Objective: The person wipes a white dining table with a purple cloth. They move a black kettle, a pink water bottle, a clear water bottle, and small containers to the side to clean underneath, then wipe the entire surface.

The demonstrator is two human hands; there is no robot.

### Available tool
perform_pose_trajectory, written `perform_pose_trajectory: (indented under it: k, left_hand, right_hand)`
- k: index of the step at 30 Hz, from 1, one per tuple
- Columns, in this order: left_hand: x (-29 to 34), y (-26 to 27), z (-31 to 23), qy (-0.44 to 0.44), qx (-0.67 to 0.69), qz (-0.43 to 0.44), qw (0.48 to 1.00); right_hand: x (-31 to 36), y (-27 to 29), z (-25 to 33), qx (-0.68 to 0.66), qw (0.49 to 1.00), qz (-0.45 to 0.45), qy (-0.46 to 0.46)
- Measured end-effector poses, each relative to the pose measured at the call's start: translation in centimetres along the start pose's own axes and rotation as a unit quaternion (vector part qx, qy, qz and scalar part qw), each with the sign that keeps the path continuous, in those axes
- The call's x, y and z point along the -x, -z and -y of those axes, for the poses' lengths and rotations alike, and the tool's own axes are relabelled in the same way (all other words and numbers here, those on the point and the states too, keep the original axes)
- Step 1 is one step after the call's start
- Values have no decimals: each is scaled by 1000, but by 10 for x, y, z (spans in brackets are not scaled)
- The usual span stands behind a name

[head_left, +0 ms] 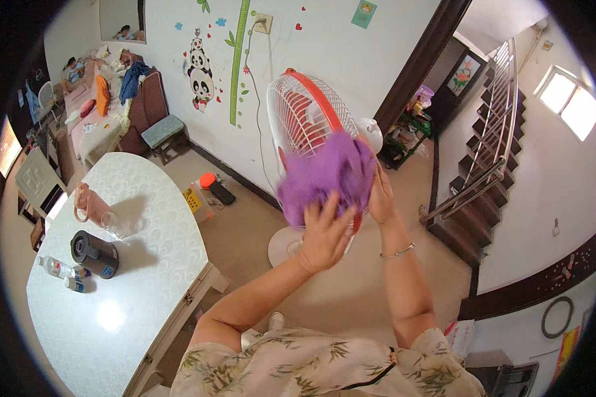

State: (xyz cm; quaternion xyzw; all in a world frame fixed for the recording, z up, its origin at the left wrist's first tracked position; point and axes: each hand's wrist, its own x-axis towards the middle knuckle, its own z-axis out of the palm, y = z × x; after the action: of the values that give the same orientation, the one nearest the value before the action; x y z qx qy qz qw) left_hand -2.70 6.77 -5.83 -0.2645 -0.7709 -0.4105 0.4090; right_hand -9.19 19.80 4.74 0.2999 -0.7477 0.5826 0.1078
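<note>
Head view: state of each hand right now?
Left hand: open, spread at the lower part of the purple cloth.
Right hand: at the cloth's right edge, partly hidden; grip can't be told.

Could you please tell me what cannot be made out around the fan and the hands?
Purple cloth: head view, folds blurred.
Fan: head view, part of its cage hidden by the cloth.
Right hand: head view, partly hidden behind the cloth.
Left hand: head view, fingertips blurred.

Hands at purple cloth, red-rimmed fan behind
</note>
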Motion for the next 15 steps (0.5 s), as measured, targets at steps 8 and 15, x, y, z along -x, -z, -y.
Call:
perform_pose_trajectory:
  k: [8, 15]
  left_hand:
    - [-100, 41, 51, 27, 103, -113, 988]
    - [6, -10, 45, 191, 259, -158, 934]
  right_hand:
    - [-1, -4, 2, 86, 996, 3, 33]
    - [-5, -25, 13, 124, 992, -25, 11]
